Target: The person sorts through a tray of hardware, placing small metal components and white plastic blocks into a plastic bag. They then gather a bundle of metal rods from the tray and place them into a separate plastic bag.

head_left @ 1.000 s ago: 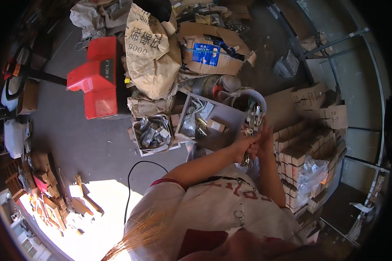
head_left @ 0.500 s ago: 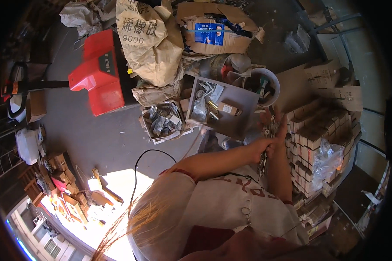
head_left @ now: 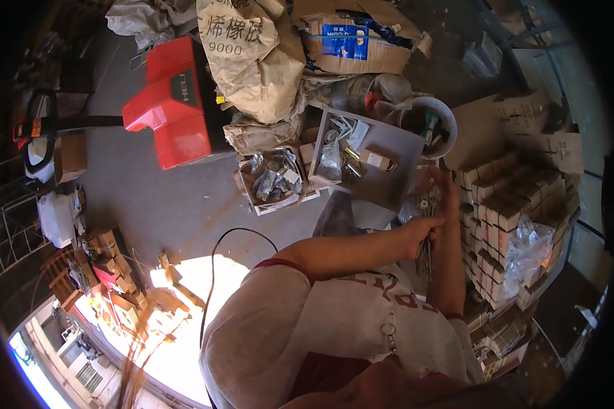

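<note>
My left hand (head_left: 426, 234) reaches across my body and is closed around a bundle of thin metal rods (head_left: 425, 262). Round ends of some pieces show above the fist, and the thin lower ends stick out beneath it. Upright beside it, my right hand (head_left: 449, 198) has its fingers stretched out, with the upper part of the bundle against or close to its palm. Just beyond both hands stands a grey open tray (head_left: 397, 178) with metal fittings, plastic bags and a small carton in it. The exact kind of the rods is too blurred to tell.
Stacked small cartons (head_left: 501, 225) with clear plastic on them stand close on my right. A white bucket (head_left: 450, 129) is behind the tray, a box of wrapped parts (head_left: 276, 178) left of it. Farther off are a large sack (head_left: 256, 75) and a red pallet truck (head_left: 174, 112).
The whole view has shifted, so the surroundings sit slightly farther right and higher. My left hand keeps its grip on the rods, and the right hand stays beside it with fingers outstretched.
</note>
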`<state>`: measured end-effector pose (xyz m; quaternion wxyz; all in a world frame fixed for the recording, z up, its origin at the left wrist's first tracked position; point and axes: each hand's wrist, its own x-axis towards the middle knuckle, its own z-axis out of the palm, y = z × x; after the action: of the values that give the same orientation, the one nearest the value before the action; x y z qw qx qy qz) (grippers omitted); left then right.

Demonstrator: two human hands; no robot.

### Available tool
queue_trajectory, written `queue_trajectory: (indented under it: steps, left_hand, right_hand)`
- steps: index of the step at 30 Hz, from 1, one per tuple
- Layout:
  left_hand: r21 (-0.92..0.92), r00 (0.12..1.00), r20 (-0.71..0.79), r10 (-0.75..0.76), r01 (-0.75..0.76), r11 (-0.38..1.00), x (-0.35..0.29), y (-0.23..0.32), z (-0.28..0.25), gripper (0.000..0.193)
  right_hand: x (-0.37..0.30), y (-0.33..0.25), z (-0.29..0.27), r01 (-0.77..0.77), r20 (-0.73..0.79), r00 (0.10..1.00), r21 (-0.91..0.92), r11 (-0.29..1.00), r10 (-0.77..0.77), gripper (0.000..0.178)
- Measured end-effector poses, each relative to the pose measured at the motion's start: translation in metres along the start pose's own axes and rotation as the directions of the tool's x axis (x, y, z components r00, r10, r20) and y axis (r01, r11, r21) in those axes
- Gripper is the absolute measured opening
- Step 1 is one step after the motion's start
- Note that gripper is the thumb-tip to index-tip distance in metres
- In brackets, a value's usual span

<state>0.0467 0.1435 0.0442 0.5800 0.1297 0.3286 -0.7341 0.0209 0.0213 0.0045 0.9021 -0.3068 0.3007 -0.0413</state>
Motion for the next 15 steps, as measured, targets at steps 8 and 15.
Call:
queue_trajectory:
  steps: [8,15]
  left_hand:
    - [0.235,0.999,-0.045,0.005,0.005,0.972,-0.009,-0.047,-0.014,0.014]
    - [0.358,0.972,-0.142,-0.186,0.226,0.906,-0.029,-0.127,-0.047,0.014]
  right_hand:
    - [-0.060,0.018,0.010,0.021,0.060,0.998,0.058,0.998,-0.024,0.048]
    - [-0.166,0.070,-0.030,0.201,0.049,0.978,0.078,0.976,-0.205,0.030]
